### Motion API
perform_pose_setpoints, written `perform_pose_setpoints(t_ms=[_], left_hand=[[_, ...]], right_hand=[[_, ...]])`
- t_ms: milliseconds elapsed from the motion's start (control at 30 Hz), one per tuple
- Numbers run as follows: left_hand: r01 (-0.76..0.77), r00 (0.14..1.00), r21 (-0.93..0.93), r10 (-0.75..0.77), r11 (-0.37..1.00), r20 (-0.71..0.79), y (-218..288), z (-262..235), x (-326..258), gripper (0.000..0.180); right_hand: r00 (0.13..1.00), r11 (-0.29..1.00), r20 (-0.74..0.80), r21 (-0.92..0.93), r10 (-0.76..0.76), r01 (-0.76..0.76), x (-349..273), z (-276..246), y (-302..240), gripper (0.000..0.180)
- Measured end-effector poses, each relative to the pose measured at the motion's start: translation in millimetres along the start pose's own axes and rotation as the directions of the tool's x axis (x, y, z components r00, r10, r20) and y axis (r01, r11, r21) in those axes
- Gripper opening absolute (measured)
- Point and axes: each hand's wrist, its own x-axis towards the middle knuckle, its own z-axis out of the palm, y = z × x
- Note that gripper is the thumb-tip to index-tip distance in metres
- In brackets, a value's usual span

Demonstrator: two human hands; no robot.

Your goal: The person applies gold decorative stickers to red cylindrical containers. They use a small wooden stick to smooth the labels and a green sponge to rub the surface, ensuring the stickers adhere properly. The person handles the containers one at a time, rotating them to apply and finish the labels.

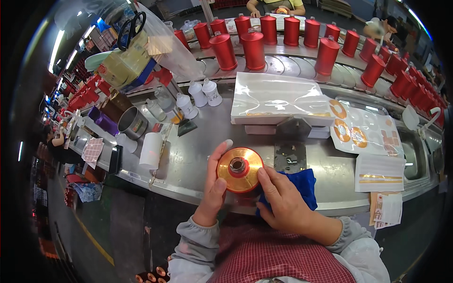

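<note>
A red bottle is held up in front of me, its neck facing upward. A gold ring-shaped label covers its shoulder around the open glass mouth. My left hand is closed around the bottle's left side, thumb near the front, fingertips at the far side. From the right, my right hand is closed against the bottle, with its fingertips pressed on the edge of the gold label. A blue cloth lies partly beneath my right hand. The lower part of the bottle is hidden.
Red bottles stand along the curved conveyor behind the metal table. A sheet with gold ring labels lies right of a plastic-covered box. White small bottles, a metal cup and a paper roll stand left.
</note>
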Motion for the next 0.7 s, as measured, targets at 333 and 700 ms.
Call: perform_pose_setpoints(t_ms=[333,700], left_hand=[[0.043,0.997,0.053,-0.04,0.998,-0.061,-3,5,-7,0.073],[-0.134,0.942,-0.016,0.122,0.991,-0.314,-5,23,-19,0.078]], right_hand=[[1.0,0.999,0.002,-0.028,-0.016,0.016,1,-4,1,0.076],[1.0,1.0,-0.003,-0.012,-0.025,0.025,3,-6,6,0.073]])
